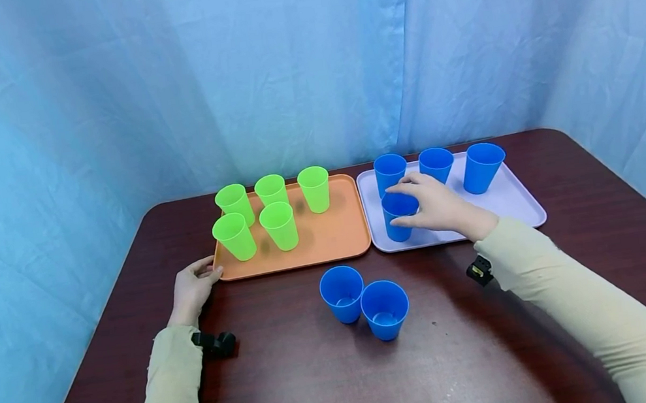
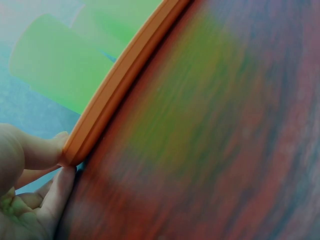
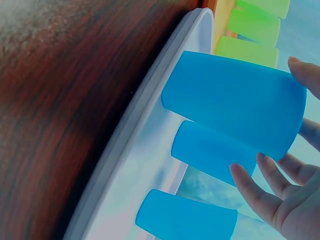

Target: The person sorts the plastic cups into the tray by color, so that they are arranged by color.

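My right hand [image 1: 393, 206] grips a blue cup [image 1: 399, 227] by its rim, thumb on one side and fingers on the other. The cup stands at the front left of a lavender tray [image 1: 512, 202]. In the right wrist view the same cup [image 3: 230, 100] is framed by my right hand [image 3: 270, 120] above the tray's rim [image 3: 145, 150]. My left hand [image 1: 210, 270] pinches the front left corner of an orange tray [image 1: 332, 234]. The left wrist view shows this hand [image 2: 62, 157] with the thumb on the tray's rim [image 2: 120, 80] and a finger under the corner.
Several green cups [image 1: 281, 225] stand on the orange tray's left half. Three more blue cups [image 1: 436, 163] line the back of the lavender tray. Two blue cups [image 1: 342, 293] [image 1: 385, 308] stand together on the dark wooden table [image 1: 294, 375]. Blue curtains close off the back and sides.
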The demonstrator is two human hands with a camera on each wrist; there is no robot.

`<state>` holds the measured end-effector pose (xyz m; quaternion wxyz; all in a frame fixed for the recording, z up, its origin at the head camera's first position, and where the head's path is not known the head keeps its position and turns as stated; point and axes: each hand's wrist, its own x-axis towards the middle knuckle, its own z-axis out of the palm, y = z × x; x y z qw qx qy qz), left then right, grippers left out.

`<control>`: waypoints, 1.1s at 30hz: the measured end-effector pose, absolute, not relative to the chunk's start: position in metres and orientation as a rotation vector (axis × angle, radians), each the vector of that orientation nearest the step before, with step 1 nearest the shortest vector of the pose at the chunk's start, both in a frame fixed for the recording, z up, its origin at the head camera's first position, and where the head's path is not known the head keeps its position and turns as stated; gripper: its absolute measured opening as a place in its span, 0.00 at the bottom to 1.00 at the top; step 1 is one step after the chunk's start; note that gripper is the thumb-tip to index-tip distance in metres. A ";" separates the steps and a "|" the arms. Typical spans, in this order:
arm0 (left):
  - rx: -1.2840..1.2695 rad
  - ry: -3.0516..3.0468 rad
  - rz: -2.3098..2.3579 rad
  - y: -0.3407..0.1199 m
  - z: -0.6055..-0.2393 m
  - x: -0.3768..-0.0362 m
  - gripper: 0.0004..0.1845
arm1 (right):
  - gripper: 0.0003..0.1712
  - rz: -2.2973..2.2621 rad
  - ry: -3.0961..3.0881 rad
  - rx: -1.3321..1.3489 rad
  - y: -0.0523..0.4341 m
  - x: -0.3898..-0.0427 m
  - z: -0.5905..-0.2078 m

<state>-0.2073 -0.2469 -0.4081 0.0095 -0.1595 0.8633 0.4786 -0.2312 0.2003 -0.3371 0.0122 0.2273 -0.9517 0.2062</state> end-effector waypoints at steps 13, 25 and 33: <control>-0.496 2.705 1.486 -0.249 -0.408 -0.207 0.25 | 0.36 0.642 -2.909 0.717 0.205 -0.225 -0.315; -0.502 2.694 1.491 -0.248 -0.406 -0.208 0.25 | 0.33 0.671 -2.834 0.721 0.209 -0.215 -0.302; -0.496 2.696 1.493 -0.249 -0.406 -0.209 0.25 | 0.31 0.685 -2.743 0.807 0.208 -0.200 -0.289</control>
